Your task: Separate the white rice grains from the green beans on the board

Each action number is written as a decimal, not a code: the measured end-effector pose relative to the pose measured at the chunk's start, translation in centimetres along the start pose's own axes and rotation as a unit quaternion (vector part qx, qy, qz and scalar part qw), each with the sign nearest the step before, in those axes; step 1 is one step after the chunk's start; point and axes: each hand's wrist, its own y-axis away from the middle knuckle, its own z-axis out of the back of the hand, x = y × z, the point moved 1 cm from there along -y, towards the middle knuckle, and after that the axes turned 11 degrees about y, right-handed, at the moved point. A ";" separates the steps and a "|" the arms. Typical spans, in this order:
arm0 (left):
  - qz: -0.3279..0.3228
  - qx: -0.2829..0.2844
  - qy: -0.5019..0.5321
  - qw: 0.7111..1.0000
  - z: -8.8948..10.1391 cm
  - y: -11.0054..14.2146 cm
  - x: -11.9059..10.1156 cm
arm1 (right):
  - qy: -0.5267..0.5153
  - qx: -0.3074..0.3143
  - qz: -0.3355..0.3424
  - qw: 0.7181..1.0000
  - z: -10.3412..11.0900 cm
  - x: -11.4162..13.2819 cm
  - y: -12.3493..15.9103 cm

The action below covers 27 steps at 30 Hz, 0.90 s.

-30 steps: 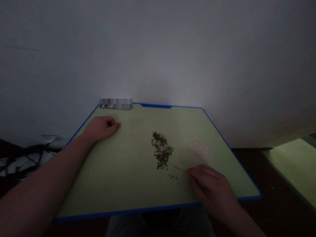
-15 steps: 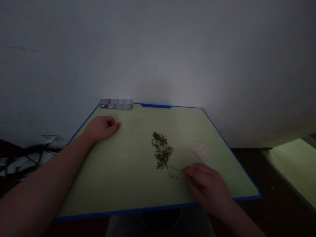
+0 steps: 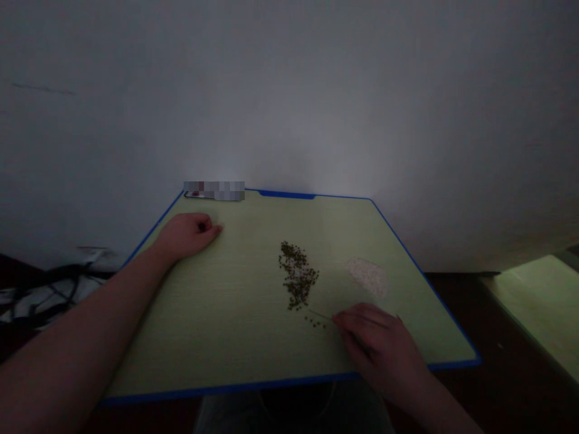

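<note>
Head view: my right hand (image 3: 380, 349) pinches a thin stick (image 3: 321, 314) in its fingers, the tip just beside the dark seed pile (image 3: 298, 276) on the green board (image 3: 212, 325), white grains (image 3: 368, 277) nearby; my left hand (image 3: 187, 235) lies curled shut, empty.

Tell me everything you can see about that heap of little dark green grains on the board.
The heap of small dark green grains lies loose and elongated on the pale green board, denser through its middle, with a few strays scattered below its lower end. The grains look round and dry, but are too small to identify. The tip of a thin stick, held in the right hand, reaches the heap's lower edge; whether it touches them cannot be told.
</note>
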 end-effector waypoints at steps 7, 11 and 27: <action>0.005 0.007 -0.003 1.000 0.0 0.0 -0.1 | 0.020 -0.005 0.037 0.999 -0.5 0.9 0.2; 0.002 0.002 0.001 1.000 0.0 0.1 -0.1 | 0.068 -0.010 0.060 0.996 -1.2 1.3 0.4; 0.008 0.007 -0.003 1.000 0.1 0.0 -0.2 | 0.043 -0.006 0.052 0.998 -0.8 0.3 0.7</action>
